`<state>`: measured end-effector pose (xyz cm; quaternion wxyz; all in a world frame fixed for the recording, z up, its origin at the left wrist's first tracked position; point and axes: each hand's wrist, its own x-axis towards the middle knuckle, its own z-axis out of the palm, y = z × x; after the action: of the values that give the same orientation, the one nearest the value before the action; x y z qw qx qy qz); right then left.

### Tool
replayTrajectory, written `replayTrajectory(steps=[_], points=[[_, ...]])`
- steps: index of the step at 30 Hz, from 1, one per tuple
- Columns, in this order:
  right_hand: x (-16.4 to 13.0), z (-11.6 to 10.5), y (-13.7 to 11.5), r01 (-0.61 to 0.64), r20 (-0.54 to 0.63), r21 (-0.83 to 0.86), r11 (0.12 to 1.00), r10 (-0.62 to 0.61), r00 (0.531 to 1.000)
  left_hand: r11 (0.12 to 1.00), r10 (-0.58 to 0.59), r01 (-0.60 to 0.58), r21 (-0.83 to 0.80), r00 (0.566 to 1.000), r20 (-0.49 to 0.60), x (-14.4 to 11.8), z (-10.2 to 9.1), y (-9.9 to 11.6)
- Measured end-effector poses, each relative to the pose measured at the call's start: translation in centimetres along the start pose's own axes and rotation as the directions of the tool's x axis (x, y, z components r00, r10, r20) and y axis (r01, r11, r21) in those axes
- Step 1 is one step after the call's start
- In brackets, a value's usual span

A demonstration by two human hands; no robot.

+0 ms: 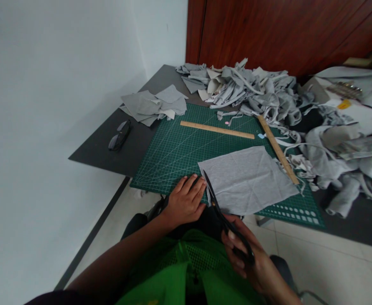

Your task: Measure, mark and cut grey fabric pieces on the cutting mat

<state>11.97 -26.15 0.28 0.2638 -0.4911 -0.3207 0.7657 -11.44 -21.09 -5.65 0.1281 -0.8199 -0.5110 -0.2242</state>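
Note:
My right hand (pixel 246 250) is wrapped round the handles of black scissors (pixel 216 206). Their blades lie along the left edge of a grey cloth piece (pixel 246 180), tips pointing away from me. My left hand (pixel 187 201) rests flat at the near edge of the green cutting mat (pixel 170 156), fingers stretched out, with fingertips beside the cloth's left edge and the blades. Whether the fingertips press on a strip of the cloth is hard to make out. The cloth lies spread on the mat, its near edge reaching the mat's front.
One wooden ruler (pixel 217 129) lies on the mat, and another ruler (pixel 278 149) lies right of the cloth. Grey fabric scraps (pixel 252 87) heap up at the back and right. Flat cloth pieces (pixel 154 103) and glasses (pixel 120 135) lie left. A white wall (pixel 62 84) borders the left.

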Motion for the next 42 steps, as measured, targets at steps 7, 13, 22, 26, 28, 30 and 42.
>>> replayTrajectory(steps=[7, 13, 22, 26, 28, 30, 42], points=[[-0.2, 0.3, -0.2, -0.026, -0.013, 0.015, 1.000, 0.026, 1.000, 1.000, 0.005, -0.005, 0.014, 1.000, -0.029, 0.1, 0.0, 0.0], [-0.4, 0.3, -0.2, -0.034, -0.023, 0.022, 0.999, 0.035, 0.999, 1.000, 0.008, -0.008, 0.014, 1.000, -0.029, 0.0, 0.2, 0.0], [-0.1, 0.2, -0.2, -0.037, -0.024, 0.017, 0.999, 0.037, 0.999, 1.000, 0.005, -0.005, 0.002, 1.000, -0.005, -0.1, 0.2, 0.0], [0.0, 0.1, -0.6, -0.022, -0.004, 0.057, 0.998, 0.022, 1.000, 1.000, 0.014, -0.014, 0.009, 0.999, -0.036, -0.1, 0.2, 0.0], [0.1, 0.0, -0.8, -0.015, 0.012, 0.084, 0.996, 0.014, 1.000, 1.000, 0.012, -0.012, 0.009, 0.999, -0.042, -0.1, 0.2, 0.0], [0.3, 0.0, -1.0, -0.010, 0.017, 0.102, 0.995, 0.008, 1.000, 1.000, 0.006, -0.006, 0.007, 0.999, -0.033, -0.1, 0.2, 0.0], [1.9, 0.9, -2.8, 0.017, 0.031, 0.049, 0.999, -0.018, 0.999, 1.000, 0.009, -0.008, 0.017, 0.999, -0.047, -0.2, 0.1, 0.0]])
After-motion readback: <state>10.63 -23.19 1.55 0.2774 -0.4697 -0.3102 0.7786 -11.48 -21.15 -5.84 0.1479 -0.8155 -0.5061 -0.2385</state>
